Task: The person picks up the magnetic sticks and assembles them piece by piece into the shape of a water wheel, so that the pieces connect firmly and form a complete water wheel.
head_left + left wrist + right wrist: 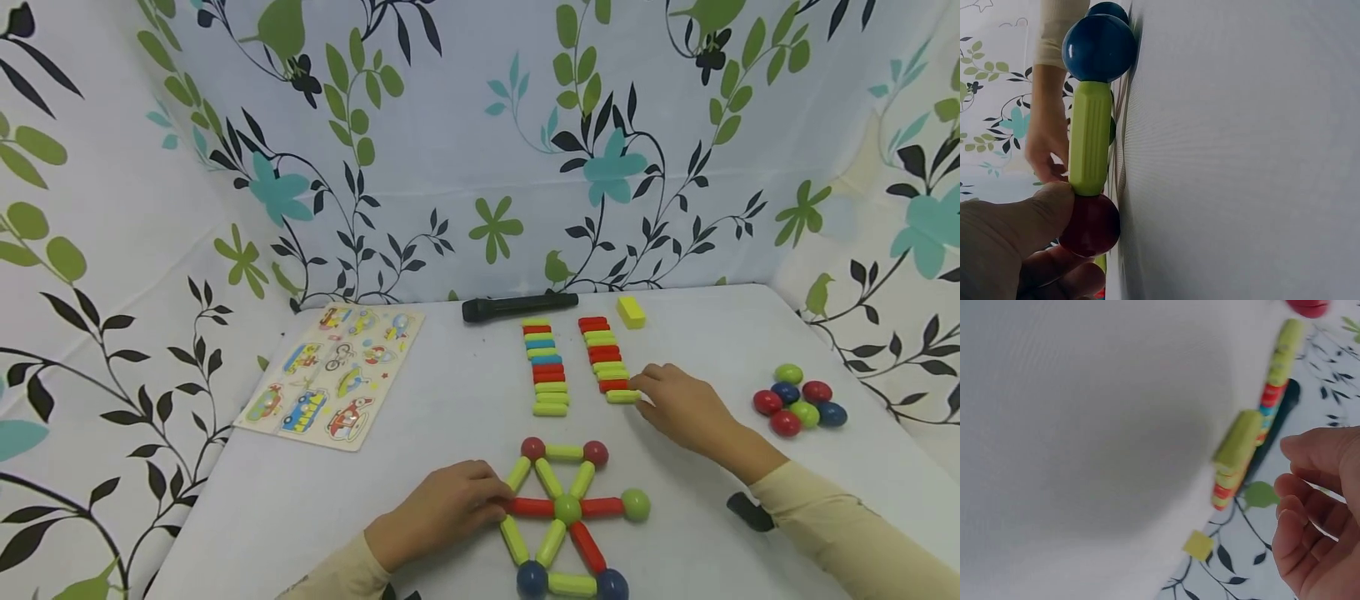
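My left hand (448, 510) pinches a dark red ball (1092, 226) between thumb and fingers; in the head view the fingers hide it. From that ball a ribbed green rod (1089, 139) runs to a blue ball (1099, 49). They form the left side of a flat figure of rods and balls, joined around a green centre ball (567, 509). My right hand (682, 410) reaches to the near end of the right row of rods, fingertips right at a green rod (622, 397). Its fingers are loosely bent, with nothing between them in the right wrist view.
A second row of coloured rods (548, 361) lies left of the first. Behind them are a black microphone (517, 307) and a yellow block (631, 312). Several loose balls (786, 376) cluster at the right. A picture puzzle board (337, 358) lies at the left.
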`<action>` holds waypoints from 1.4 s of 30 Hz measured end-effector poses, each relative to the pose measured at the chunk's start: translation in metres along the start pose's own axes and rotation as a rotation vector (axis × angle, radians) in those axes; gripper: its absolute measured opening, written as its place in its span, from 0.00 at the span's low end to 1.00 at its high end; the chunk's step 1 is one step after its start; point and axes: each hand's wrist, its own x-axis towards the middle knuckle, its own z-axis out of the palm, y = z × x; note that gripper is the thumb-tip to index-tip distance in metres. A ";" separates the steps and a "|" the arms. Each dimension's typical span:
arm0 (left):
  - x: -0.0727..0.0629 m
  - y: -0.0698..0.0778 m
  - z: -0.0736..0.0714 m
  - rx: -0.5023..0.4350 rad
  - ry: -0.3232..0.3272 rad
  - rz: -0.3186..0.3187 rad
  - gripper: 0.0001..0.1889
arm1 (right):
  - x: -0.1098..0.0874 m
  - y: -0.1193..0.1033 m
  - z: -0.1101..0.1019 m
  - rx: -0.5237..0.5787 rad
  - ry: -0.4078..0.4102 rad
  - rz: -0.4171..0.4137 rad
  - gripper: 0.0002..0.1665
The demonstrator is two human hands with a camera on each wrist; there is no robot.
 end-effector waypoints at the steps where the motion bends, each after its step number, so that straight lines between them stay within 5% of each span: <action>1: 0.000 0.000 0.000 -0.002 -0.001 -0.002 0.12 | 0.004 0.003 0.005 -0.022 -0.010 -0.018 0.20; 7: 0.001 -0.001 0.003 -0.014 -0.010 0.000 0.11 | 0.011 0.008 0.022 -0.076 -0.050 -0.037 0.15; 22: 0.000 0.001 0.001 -0.022 -0.015 0.002 0.11 | 0.023 0.004 0.024 -0.163 -0.102 -0.002 0.16; 25: 0.000 0.000 0.002 -0.019 -0.014 0.001 0.11 | 0.014 -0.001 0.019 0.003 -0.173 0.115 0.16; 32: -0.001 0.001 0.002 -0.013 -0.008 -0.005 0.11 | -0.020 -0.023 0.008 0.671 -0.387 0.432 0.12; 36: -0.001 0.002 0.000 -0.012 -0.020 -0.023 0.11 | -0.034 -0.032 0.011 0.798 -0.436 0.482 0.11; 42: 0.001 0.001 -0.002 0.002 -0.027 -0.037 0.12 | -0.040 -0.039 0.017 0.832 -0.461 0.481 0.11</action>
